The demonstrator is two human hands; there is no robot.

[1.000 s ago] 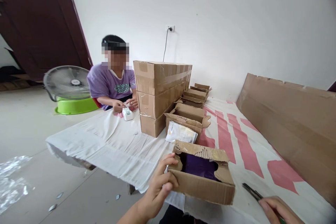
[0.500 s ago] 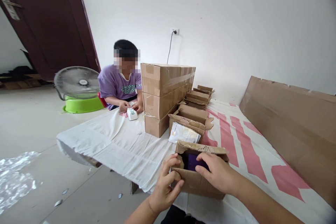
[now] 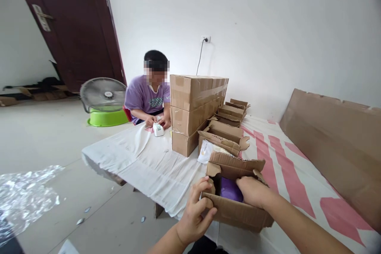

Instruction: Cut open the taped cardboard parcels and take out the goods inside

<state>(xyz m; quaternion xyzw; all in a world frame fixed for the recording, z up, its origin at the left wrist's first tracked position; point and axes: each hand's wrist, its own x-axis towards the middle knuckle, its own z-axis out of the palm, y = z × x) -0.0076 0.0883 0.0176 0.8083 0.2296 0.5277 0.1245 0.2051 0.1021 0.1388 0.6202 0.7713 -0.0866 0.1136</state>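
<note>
An open cardboard box [image 3: 238,216] stands at the near edge of the table, its flaps raised. My left hand [image 3: 196,210] is closed around the box's left end, thumb outside and fingers at the end flap. Inside lies a soft-looking purple thing [image 3: 230,189]; its kind I cannot make out. My right hand [image 3: 253,190] reaches into the right part of the box and touches the purple thing's right side, with its fingers hidden inside. Just behind the box, a white plastic packet [image 3: 206,151] leans against another open box [image 3: 222,137].
Taped cartons [image 3: 181,121] are stacked left of a row of open boxes. Across the table a person in a purple shirt [image 3: 149,95] handles a small white device [image 3: 158,129]. A cardboard sheet [image 3: 330,147] stands at the right. A fan [image 3: 104,94] is behind, left.
My right hand has gone deeper into the box from above its front edge. More of the purple thing shows, and the back flap stands higher. My left hand keeps its hold; the view has shifted left.
</note>
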